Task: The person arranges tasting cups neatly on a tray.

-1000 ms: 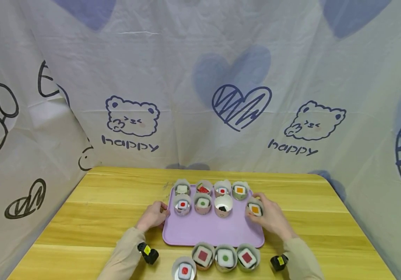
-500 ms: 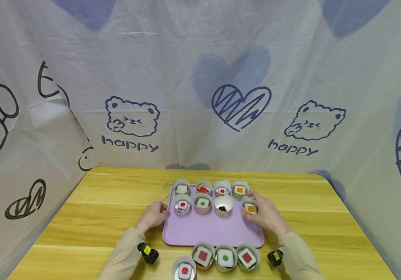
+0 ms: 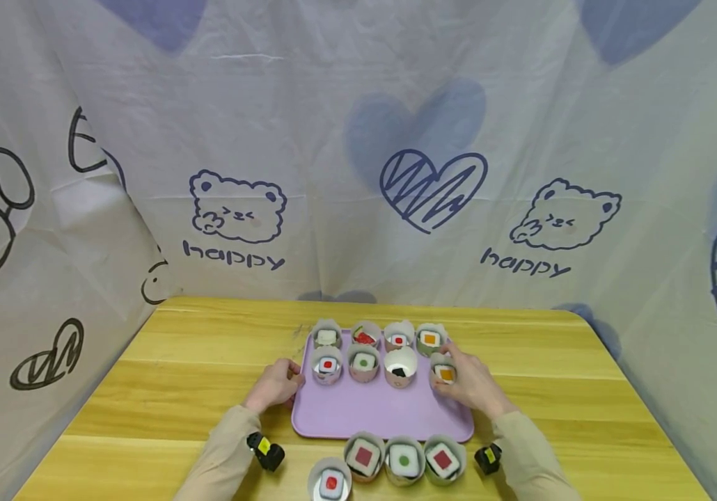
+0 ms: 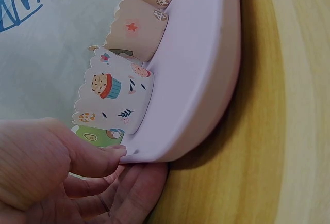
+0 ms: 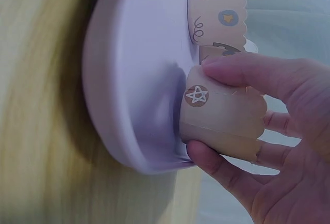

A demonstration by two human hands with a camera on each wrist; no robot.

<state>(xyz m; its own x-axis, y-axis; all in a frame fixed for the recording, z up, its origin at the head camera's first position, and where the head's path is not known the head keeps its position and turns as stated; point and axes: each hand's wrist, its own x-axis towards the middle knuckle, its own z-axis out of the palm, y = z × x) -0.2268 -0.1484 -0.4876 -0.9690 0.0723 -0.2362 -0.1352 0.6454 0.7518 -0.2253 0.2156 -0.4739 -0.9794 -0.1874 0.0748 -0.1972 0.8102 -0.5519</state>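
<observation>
My left hand (image 3: 273, 386) pinches the left rim of a lilac tray (image 3: 377, 415). In the left wrist view the thumb lies on the rim (image 4: 147, 157) and the fingers are beneath it. At the tray's right side, my right hand (image 3: 476, 386) grips a beige paper cupcake cup (image 5: 221, 113) between thumb and fingers. Inside that cup sits a white block with an orange square (image 3: 446, 375). It is at the right end of the front row, beside a cup with a dark piece (image 3: 399, 372). Whether its base touches the tray is hard to tell.
Behind the front row stand several more filled cups, among them one with a red piece (image 3: 365, 338). Along the tray's near edge, several cups stand on the wooden table (image 3: 195, 376), including one with a green dot (image 3: 404, 460). A printed curtain (image 3: 333, 139) hangs behind.
My right hand has moved left with the cup, bringing it closer to its neighbour in the front row. The left hand has stayed on the tray rim.
</observation>
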